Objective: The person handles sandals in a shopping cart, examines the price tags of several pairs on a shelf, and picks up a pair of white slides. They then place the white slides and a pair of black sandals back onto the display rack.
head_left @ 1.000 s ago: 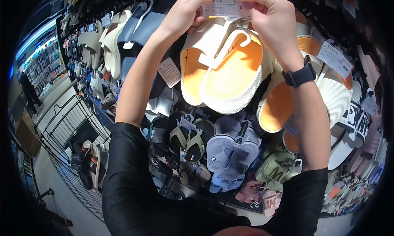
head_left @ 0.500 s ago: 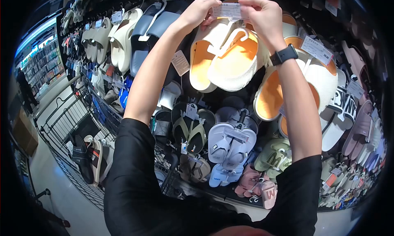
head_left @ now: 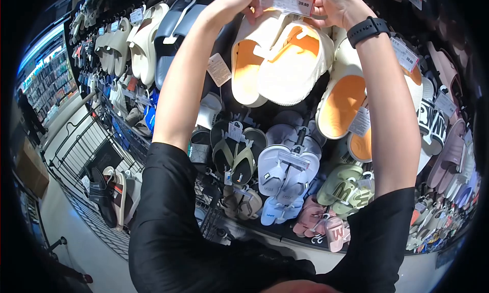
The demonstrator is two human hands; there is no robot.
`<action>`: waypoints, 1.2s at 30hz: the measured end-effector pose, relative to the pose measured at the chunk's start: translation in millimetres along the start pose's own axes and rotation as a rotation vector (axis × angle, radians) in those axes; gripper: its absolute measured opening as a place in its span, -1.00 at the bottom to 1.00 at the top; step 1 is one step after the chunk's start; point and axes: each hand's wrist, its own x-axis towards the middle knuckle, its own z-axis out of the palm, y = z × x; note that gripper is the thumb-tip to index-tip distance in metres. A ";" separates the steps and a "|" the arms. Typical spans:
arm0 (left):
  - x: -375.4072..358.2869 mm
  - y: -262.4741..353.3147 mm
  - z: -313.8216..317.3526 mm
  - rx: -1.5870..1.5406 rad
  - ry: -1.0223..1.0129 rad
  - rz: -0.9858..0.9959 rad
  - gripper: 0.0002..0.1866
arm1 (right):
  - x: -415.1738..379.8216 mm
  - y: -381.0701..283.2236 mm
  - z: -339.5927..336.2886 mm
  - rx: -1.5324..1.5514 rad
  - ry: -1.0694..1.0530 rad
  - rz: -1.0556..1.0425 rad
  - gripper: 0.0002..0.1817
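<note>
A white price tag is held at the top of the view, above a hanging pair of cream slippers with orange insoles. My left hand has its fingers closed on the tag's left end. At the right end, my right hand pinches the tag, and a black watch sits on that wrist. More cream and orange slippers hang beside my right forearm. A beige paper tag dangles left of the pair.
Lavender slippers, olive flip-flops, green slippers and pink slippers hang lower on the rack. A wire shopping cart with dark footwear stands at left. Beyond it, a person in dark clothes stands in the aisle.
Both hands and the tag have moved up in the view, and the tag's printed price now shows. The right forearm and watch have shifted right. The slippers appear slightly higher.
</note>
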 end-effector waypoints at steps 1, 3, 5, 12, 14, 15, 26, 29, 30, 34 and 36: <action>4.8 -4.4 -4.6 -0.024 -0.064 0.012 -0.62 | 12.2 3.1 -7.6 -0.021 -0.020 0.032 -0.74; 7.2 -3.2 -8.9 -0.081 -0.145 0.022 -0.63 | 32.7 10.2 -17.1 -0.029 -0.072 0.019 -0.74; 5.7 -4.5 -12.9 -0.132 -0.184 -0.045 -0.63 | 17.1 9.8 -9.0 0.019 -0.047 0.018 -0.75; 8.7 -11.4 -6.6 -0.159 -0.067 -0.211 -0.67 | 23.8 24.0 -9.9 -0.145 0.035 -0.351 -0.74; 5.4 -12.4 -6.5 -0.133 -0.060 -0.184 -0.67 | 1.4 25.7 -3.1 -0.672 0.243 -0.685 -0.73; -2.0 -0.3 0.8 -0.096 0.025 -0.227 -0.66 | -15.4 27.8 6.0 -0.876 0.477 -0.921 -0.73; -158.5 108.1 -9.7 0.639 0.310 -0.251 -0.65 | -342.1 87.7 30.0 -0.913 0.434 -1.124 -0.78; -218.5 132.0 -6.4 0.822 0.212 -0.302 -0.62 | -425.5 132.9 73.2 -0.771 0.251 -0.935 -0.81; -239.7 150.3 10.2 0.804 0.175 -0.391 -0.58 | -443.9 147.4 96.1 -0.693 0.156 -0.877 -0.81; -296.4 86.8 -6.6 1.435 -0.182 -0.172 -0.62 | -464.0 198.3 215.6 -0.508 -0.254 -0.744 -0.72; -336.3 95.0 -2.8 1.439 -0.377 -0.480 -0.56 | -472.3 224.2 268.7 -0.575 -0.324 -0.746 -0.70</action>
